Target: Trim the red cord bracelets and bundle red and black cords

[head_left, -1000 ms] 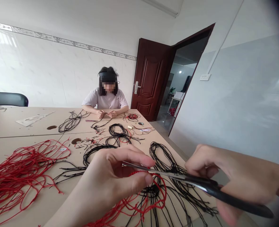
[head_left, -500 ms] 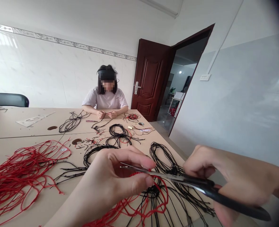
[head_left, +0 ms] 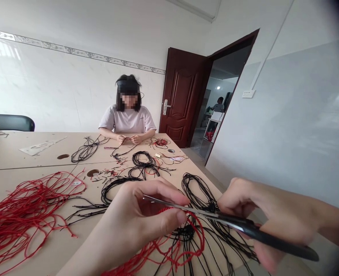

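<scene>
My left hand pinches a red cord between thumb and fingers, and loops of it hang below toward the table. A pair of black-handled scissors is in my right hand, with the fingers wrapped about its handles. The thin metal blades reach left, between my left thumb and forefinger, close to the pinched cord. Whether the blades touch the cord is hidden by my fingers. Under both hands lie black cord bundles on the table.
A large heap of red cords covers the table's left front. More black cord bundles and cord scraps lie further back. Across the table a person handles thin cord. An open door stands behind.
The scissors and my right hand have shifted slightly left, and the handles look closer together. My left hand keeps its pinch. Another person now shows through the doorway.
</scene>
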